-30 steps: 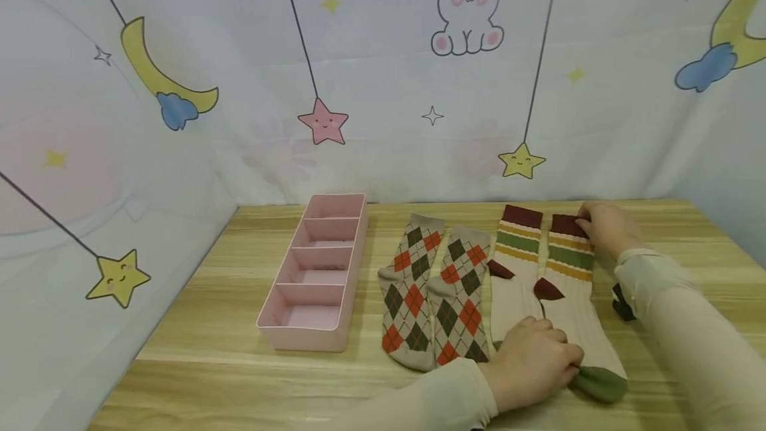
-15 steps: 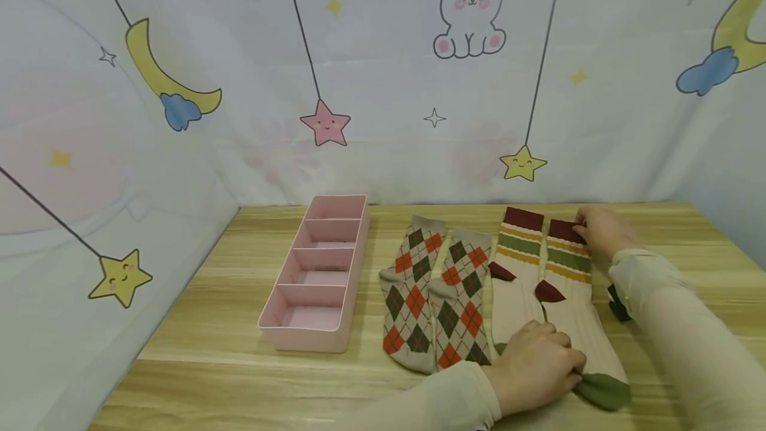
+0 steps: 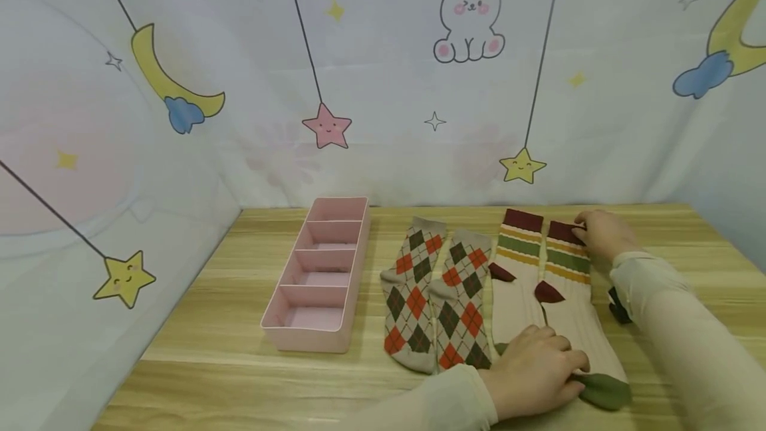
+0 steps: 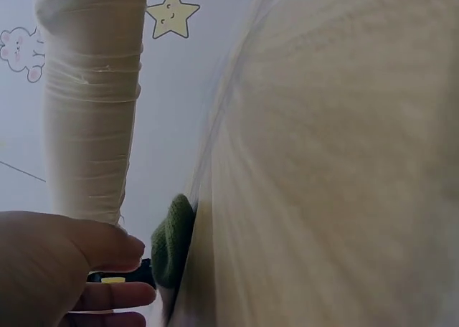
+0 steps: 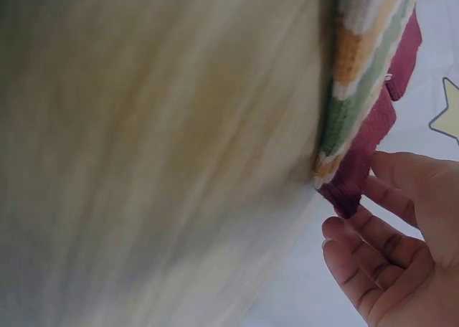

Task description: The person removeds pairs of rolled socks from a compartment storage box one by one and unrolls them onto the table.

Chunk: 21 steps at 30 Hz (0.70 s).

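A pair of cream socks lies flat on the table, with maroon cuffs, striped ankles and green toes. My right hand (image 3: pixel 607 235) is at the far end of the right cream sock (image 3: pixel 577 311), pinching the corner of its maroon cuff (image 5: pixel 358 155) between thumb and fingers. At the near end, my left hand (image 3: pixel 535 371) rests over the feet of both socks. Its thumb and fingers stand apart beside the green toe (image 4: pixel 172 244) in the left wrist view. The left cream sock (image 3: pixel 517 308) is partly covered by this hand.
Two argyle socks (image 3: pixel 409 298) lie left of the cream pair. Farther left stands a pink organizer box (image 3: pixel 311 340) with several compartments. A small black item (image 3: pixel 619 308) sits beside the right sleeve. A patterned curtain (image 3: pixel 389 85) hangs behind the wooden table (image 3: pixel 203 324).
The right hand has drawn the cuff of the right cream sock slightly left and toward me. The left hand has stayed almost in place, and the view has shifted a little.
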### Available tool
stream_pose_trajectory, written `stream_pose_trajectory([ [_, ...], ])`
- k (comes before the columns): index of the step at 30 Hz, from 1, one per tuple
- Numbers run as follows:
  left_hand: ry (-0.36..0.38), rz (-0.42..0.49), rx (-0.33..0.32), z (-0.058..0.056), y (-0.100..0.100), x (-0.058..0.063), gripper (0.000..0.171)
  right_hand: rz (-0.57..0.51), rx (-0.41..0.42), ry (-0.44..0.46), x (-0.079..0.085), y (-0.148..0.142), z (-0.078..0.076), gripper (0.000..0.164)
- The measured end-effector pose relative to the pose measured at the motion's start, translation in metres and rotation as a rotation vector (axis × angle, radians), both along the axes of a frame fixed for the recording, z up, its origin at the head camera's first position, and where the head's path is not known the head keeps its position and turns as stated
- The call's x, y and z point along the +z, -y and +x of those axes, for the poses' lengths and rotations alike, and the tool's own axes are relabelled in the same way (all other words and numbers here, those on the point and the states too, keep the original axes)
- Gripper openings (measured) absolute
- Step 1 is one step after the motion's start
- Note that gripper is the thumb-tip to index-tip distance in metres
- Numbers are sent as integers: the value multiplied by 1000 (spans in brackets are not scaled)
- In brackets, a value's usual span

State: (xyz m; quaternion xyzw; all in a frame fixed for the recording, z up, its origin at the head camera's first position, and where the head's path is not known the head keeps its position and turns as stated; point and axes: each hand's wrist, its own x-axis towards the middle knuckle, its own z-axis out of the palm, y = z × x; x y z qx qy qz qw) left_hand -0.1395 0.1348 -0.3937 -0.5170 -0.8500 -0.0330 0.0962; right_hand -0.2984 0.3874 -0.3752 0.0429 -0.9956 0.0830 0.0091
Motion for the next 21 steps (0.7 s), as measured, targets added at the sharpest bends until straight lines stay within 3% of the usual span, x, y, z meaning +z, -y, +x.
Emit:
stream_pose_trajectory([
  [9,-43,-7,-5,-4,5,8,21,-27,-16,-17,6,1,5,44],
  [21,-173,-55,5,-12,23,16,23,-38,12,-60,8,2,14,50],
])
